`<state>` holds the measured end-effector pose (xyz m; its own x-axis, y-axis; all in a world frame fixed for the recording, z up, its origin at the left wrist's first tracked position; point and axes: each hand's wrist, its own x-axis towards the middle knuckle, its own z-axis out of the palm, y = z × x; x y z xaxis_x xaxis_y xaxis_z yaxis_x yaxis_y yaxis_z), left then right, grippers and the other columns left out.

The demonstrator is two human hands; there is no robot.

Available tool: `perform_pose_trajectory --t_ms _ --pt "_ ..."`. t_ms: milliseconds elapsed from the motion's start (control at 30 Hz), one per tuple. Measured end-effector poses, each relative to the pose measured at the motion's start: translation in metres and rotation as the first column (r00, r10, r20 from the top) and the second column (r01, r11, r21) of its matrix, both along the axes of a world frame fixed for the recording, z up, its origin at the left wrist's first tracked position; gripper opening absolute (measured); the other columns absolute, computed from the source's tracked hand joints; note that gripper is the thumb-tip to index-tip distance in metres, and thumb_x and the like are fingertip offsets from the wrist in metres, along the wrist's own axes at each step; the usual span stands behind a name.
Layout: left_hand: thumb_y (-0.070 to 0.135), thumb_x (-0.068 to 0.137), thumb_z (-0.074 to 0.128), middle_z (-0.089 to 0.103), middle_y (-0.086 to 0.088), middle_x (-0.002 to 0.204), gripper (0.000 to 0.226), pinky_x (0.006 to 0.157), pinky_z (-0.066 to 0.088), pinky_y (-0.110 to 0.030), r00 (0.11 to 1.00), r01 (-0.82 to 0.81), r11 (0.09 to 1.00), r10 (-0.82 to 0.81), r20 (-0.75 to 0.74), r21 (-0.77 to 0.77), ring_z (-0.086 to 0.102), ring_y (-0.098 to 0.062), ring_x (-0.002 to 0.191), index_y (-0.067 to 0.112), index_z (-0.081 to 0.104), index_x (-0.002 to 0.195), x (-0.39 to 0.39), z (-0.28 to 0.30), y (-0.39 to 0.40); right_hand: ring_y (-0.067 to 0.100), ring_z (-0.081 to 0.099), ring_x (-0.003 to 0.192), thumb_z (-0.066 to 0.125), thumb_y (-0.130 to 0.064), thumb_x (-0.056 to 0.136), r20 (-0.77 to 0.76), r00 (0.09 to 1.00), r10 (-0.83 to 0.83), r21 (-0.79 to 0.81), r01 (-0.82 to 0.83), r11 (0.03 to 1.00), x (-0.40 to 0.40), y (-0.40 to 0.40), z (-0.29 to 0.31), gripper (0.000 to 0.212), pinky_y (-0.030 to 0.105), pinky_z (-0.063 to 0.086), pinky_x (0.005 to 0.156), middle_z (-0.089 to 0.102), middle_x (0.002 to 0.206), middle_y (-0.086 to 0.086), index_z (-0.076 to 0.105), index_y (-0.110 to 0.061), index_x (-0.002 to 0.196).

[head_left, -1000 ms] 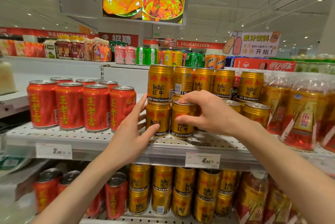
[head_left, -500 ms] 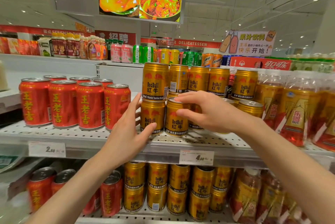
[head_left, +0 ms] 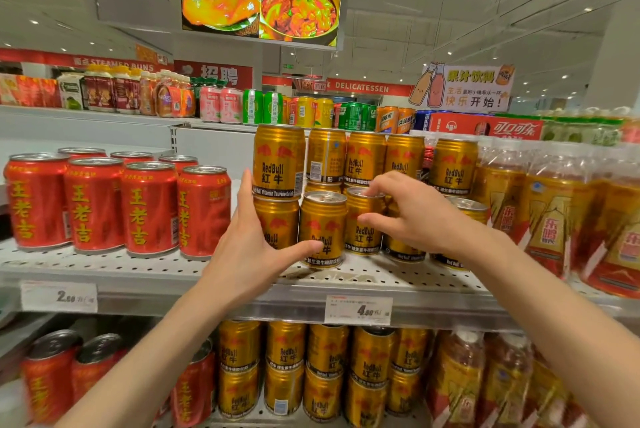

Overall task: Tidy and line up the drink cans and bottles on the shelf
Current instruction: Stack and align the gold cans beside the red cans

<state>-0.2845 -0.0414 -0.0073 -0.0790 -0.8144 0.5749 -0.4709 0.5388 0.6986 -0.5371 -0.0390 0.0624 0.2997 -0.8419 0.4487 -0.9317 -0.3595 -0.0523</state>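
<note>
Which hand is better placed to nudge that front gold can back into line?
Probably the left hand: its thumb already lies against the front gold can. The right hand holds the can behind.

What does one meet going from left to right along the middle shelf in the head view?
Red drink cans with yellow characters → open left hand → front gold Red Bull can → right hand on the gold can behind → clear-wrapped bottles of orange-gold drink.
</note>
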Motion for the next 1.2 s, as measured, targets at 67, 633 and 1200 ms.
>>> perform_pose_trajectory --t_ms 67,633,1200 --pt "0.073 0.054 0.082 0.033 0.013 0.160 0.139 0.114 0.040 -0.052 1.000 -0.015 1.000 0.015 0.009 -0.001 0.044 -0.014 0.141 0.049 -0.014 0.151 -0.001 -0.001 0.000 0.015 0.058 0.110 0.063 -0.056 0.091 -0.017 1.000 -0.005 0.015 0.006 1.000 0.003 -0.003 0.004 0.042 0.033 0.052 0.094 0.058 0.130 -0.004 0.059 -0.025 0.119" --pt "0.078 0.056 0.077 0.040 0.010 0.158 0.137 0.110 0.043 -0.053 0.992 -0.097 0.995 0.098 0.079 -0.019 0.050 -0.021 0.137 0.045 -0.013 0.153 -0.003 -0.002 0.003 0.016 0.062 0.088 0.071 -0.059 0.078 0.200 0.974 0.108 -0.135 -0.082 0.987 -0.001 0.027 -0.004 0.044 0.038 0.057 0.078 0.065 0.093 -0.004 0.062 -0.018 0.094" --pt "0.078 0.060 0.076 0.031 0.006 0.163 0.137 0.114 0.040 -0.051 0.983 -0.145 0.986 0.152 0.106 -0.078 0.038 -0.018 0.145 0.037 -0.013 0.156 -0.004 -0.007 0.000 0.016 0.067 0.091 0.058 -0.066 0.080 0.257 0.956 0.139 -0.176 -0.096 0.980 -0.002 0.032 -0.012 0.048 0.036 0.059 0.079 0.071 0.096 -0.004 0.066 -0.020 0.092"
